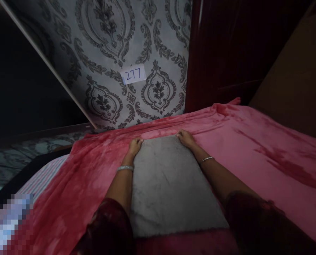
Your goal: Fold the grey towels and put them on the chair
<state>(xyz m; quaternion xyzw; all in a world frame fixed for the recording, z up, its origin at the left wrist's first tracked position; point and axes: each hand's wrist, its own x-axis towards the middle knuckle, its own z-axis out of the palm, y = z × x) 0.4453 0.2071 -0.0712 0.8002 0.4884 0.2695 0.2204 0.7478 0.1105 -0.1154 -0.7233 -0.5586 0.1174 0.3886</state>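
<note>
A grey plush rectangular cloth (171,187) lies spread out flat on a red and pink blanket (67,191). At its far left corner, my left hand (135,146) is closed with the corner pinched between thumb and fingers. My right hand (184,137) grips the far right corner in the same way. Both forearms run along the cloth's two sides, with a bracelet on each wrist. The cloth's near edge lies between my dark red sleeves.
Patterned wallpaper (158,53) rises behind the blanket, with a paper label (133,74) reading 277. On the left leans a large dark panel (27,71); a dark red glossy surface (227,46) stands at right. Striped fabric (45,175) shows beside the blanket.
</note>
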